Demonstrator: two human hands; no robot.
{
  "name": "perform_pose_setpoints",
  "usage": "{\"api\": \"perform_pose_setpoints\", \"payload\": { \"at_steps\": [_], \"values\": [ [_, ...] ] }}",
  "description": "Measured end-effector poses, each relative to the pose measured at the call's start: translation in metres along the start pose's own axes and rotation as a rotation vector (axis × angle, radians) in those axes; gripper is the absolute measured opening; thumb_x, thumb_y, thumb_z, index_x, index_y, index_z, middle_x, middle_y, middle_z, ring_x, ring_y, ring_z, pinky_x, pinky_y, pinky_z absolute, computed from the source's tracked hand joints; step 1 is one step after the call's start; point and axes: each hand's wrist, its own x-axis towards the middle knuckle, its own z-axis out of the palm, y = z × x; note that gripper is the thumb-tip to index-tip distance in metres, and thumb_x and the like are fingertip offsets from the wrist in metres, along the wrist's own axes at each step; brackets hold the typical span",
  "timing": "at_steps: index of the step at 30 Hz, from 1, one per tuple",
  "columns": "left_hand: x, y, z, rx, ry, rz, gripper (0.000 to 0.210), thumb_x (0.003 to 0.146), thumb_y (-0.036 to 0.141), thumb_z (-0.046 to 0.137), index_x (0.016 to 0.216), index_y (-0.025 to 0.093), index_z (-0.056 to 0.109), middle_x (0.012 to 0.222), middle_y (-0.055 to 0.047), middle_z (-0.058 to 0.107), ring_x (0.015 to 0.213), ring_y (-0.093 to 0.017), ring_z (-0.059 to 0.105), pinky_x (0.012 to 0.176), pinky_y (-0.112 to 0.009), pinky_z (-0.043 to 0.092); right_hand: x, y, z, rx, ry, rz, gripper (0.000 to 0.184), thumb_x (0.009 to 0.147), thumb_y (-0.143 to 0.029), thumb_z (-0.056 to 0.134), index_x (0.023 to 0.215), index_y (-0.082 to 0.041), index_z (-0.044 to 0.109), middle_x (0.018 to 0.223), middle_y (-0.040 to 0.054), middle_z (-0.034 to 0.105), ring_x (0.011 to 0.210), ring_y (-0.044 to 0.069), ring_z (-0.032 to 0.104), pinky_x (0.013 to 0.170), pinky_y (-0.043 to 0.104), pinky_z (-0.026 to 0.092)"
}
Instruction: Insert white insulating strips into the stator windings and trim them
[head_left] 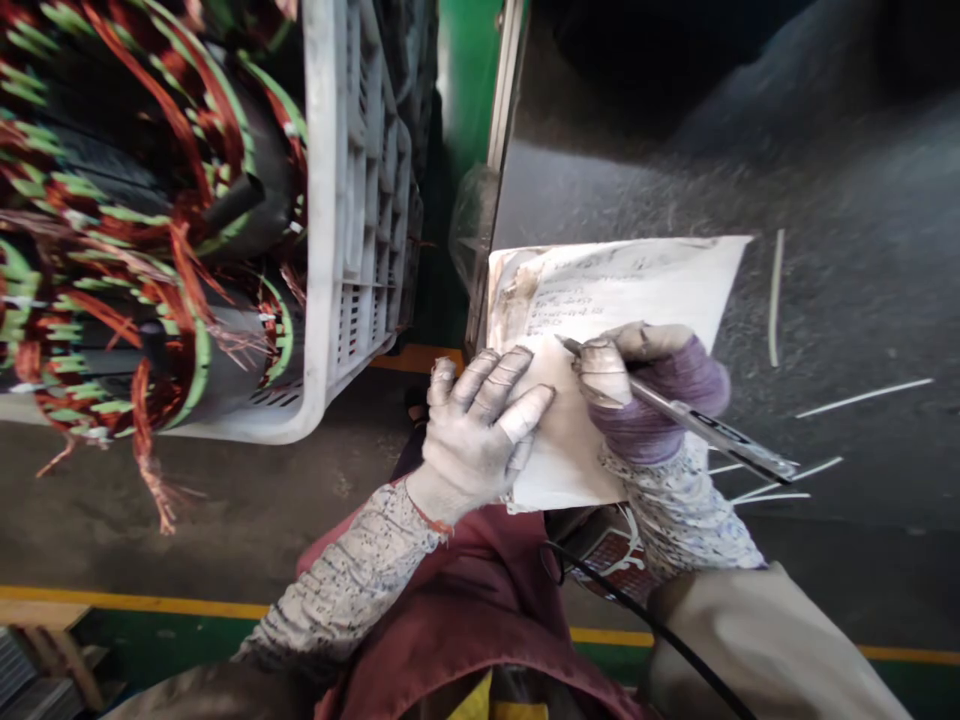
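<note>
A worn paper notebook (pixel 577 450) with handwritten lines in its upper left lies on the dark tabletop. My left hand (pixel 476 420), its fingertips wrapped in tape, rests flat on the lower left of the page with the fingers spread. My right hand (pixel 637 375), in a purple fingerless covering with taped fingers, is closed around a pen (pixel 712 430). The pen's tip points at the page just below the written lines, and its clear barrel slants down to the right. Whether the tip touches the paper I cannot tell.
At left, a white plastic crate (pixel 319 230) holds several motor stators (pixel 247 330) with copper windings and loose lead ends. Thin white strips (pixel 776 300) lie on the dark table (pixel 847 260) right of the notebook. A black cable (pixel 652 625) crosses in front of my lap.
</note>
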Motion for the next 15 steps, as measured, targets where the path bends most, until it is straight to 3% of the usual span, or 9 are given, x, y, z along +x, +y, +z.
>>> {"api": "perform_pose_setpoints", "payload": {
  "at_steps": [8, 15],
  "values": [
    [-0.002, 0.000, 0.002, -0.015, -0.006, -0.005, 0.031, 0.090, 0.033, 0.052, 0.117, 0.028, 0.067, 0.138, -0.008, 0.060, 0.129, -0.029, 0.050, 0.113, -0.052, 0.027, 0.003, -0.005, 0.001, 0.012, -0.082, -0.086, 0.011, 0.083, -0.029, 0.068, 0.081, -0.023, 0.060, 0.068, -0.0029, 0.064, 0.059, 0.013, 0.058, 0.056, 0.028, 0.046],
    [-0.002, -0.001, 0.001, -0.008, -0.016, -0.004, 0.031, 0.089, 0.034, 0.055, 0.118, 0.029, 0.067, 0.139, -0.007, 0.060, 0.130, -0.029, 0.050, 0.114, -0.051, 0.025, 0.005, -0.011, -0.004, -0.028, -0.120, -0.061, 0.011, 0.084, -0.027, 0.067, 0.079, -0.022, 0.060, 0.068, -0.0013, 0.064, 0.059, 0.014, 0.057, 0.057, 0.029, 0.046]
  ]
}}
